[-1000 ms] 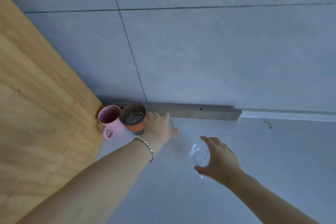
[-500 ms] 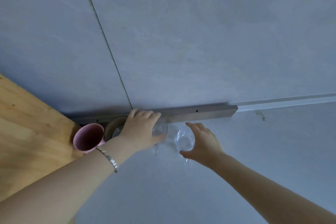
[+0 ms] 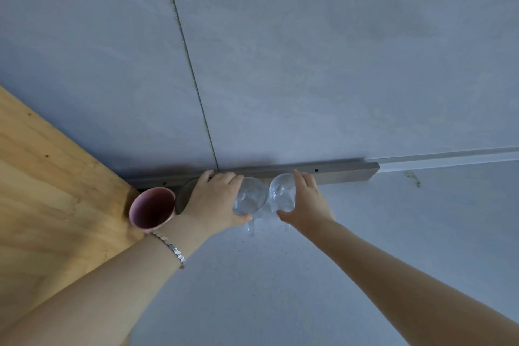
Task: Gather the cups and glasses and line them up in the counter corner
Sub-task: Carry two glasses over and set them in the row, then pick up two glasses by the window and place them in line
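Observation:
A pink mug (image 3: 152, 209) stands in the counter corner against the wooden panel. Right of it a dark cup (image 3: 184, 195) is mostly hidden behind my left hand (image 3: 216, 203). My left hand grips a clear glass (image 3: 250, 199) beside that cup. My right hand (image 3: 306, 205) holds a second clear glass (image 3: 282, 195), which touches the first glass on its right. Both glasses sit close to the grey strip at the wall's foot.
A wooden panel (image 3: 50, 199) closes the left side. A grey metal strip (image 3: 345, 173) runs along the base of the tiled wall (image 3: 309, 78). The pale counter (image 3: 280, 289) spreads to the right and towards me.
My right hand has carried its glass left and back until it meets the glass in my left hand. My left hand has stayed by the dark cup.

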The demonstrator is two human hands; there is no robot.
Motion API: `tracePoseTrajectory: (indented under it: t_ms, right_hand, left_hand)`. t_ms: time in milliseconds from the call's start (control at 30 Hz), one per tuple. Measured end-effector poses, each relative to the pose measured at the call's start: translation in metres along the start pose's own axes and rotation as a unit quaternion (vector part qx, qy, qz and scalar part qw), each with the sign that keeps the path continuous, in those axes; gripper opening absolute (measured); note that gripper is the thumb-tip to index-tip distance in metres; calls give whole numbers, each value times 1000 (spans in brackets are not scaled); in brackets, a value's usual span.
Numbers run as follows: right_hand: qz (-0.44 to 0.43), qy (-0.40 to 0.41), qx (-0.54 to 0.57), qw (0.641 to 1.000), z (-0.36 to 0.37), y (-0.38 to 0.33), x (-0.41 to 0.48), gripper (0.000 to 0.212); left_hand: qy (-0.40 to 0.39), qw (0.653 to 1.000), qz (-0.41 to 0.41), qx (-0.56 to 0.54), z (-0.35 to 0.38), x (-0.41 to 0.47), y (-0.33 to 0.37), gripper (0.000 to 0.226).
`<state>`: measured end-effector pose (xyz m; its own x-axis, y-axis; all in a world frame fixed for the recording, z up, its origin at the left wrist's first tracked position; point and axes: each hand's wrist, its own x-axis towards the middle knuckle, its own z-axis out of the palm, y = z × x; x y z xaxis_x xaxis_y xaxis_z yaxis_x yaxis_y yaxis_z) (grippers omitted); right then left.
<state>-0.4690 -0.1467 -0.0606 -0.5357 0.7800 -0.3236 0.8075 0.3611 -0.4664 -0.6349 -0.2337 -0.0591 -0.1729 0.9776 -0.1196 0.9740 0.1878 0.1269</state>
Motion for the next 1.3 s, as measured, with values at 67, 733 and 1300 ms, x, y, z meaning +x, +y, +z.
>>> tracePoseTrajectory:
  t_ms: [67, 733, 1300]
  right_hand:
    - [-13, -20, -6, 1000, -1, -2, 0, 94]
    - [190, -143, -103, 966, -126, 199, -177, 45]
    - [389, 51, -64, 918, -310, 654, -499, 34]
  left_hand:
    - [-4, 1000, -10, 21, 0, -1, 4, 81]
    - [-221, 970, 24, -103, -35, -15, 245, 18]
    - [-180, 964, 190, -42, 15, 0, 791, 7]
